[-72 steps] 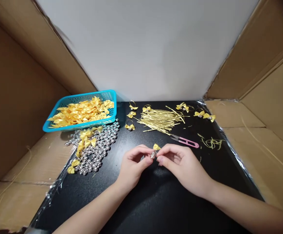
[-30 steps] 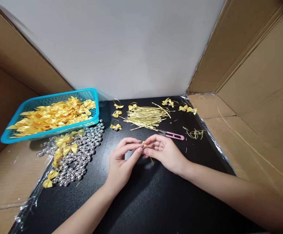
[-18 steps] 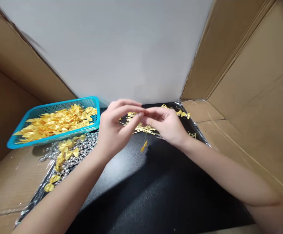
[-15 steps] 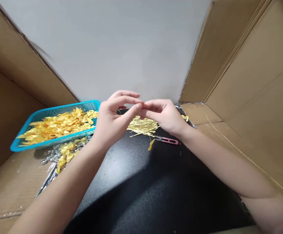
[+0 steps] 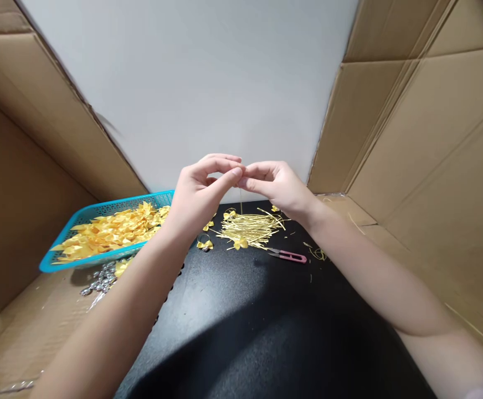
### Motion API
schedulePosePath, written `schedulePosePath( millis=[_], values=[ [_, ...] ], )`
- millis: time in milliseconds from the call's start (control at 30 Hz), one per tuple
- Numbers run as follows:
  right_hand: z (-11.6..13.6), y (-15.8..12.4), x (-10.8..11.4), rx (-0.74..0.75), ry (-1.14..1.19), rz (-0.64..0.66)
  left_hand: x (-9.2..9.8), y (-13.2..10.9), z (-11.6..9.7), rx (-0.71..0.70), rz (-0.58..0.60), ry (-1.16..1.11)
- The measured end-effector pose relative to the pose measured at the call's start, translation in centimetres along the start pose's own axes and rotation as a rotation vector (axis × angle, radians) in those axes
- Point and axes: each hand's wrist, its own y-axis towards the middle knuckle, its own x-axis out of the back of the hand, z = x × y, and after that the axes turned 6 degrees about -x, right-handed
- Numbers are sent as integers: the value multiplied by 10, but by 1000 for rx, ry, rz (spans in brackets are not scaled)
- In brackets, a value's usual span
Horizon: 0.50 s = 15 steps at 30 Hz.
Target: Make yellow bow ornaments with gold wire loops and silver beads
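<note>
My left hand (image 5: 210,185) and my right hand (image 5: 281,188) meet fingertip to fingertip above the black tabletop. Both thumbs and index fingers are pinched closed on a thin gold cord (image 5: 241,200); its ends are hidden between the fingers. The cord drops straight down, and a small yellow ribbon bow (image 5: 240,243) appears to hang from it. Behind this bow lies a pile of short gold strips (image 5: 252,228). Pink-handled thread snips (image 5: 289,255) rest just right of the pile. A yellow bow with a loop (image 5: 205,244) lies left of it.
A blue plastic basket (image 5: 96,260) full of yellow ribbon pieces (image 5: 112,233) stands at left. Silvery beads (image 5: 102,277) lie below it. Loose cord scraps (image 5: 318,253) are on the right. Cardboard walls (image 5: 424,127) and a pale back wall (image 5: 191,83) surround the black tabletop (image 5: 225,310).
The bow under my hands has swung from right of the pile to in front of it. My hands stay pinched together; the camera view has shifted, showing more of the tabletop.
</note>
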Motion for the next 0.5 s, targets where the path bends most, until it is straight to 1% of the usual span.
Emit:
schedulePosePath(
  millis=[67,133,167,200,233,267,300,400,500],
  values=[
    [-1,1,-3,6,30,6,2,-1,5,20,-6,-28],
    [-2,2,-5,3,53,-10,6,-7,17,105,-17,-63],
    [-3,2,-6,-4,67,-23,9,-11,26,192,-24,-101],
    [-4,2,-7,-12,79,-37,12,-18,35,312,-14,-149],
    [-5,2,-7,-21,88,-47,15,-26,45,479,11,-190],
    [-5,1,-7,-29,95,-54,17,-36,54,692,78,-223],
    [-6,1,-7,-34,100,-58,20,-47,63,804,144,-231],
    [-7,-1,-7,-31,110,-64,20,-84,77,1022,323,-277],
    [-7,-3,-7,-4,116,-69,9,-114,76,1175,424,-404]
  ],
)
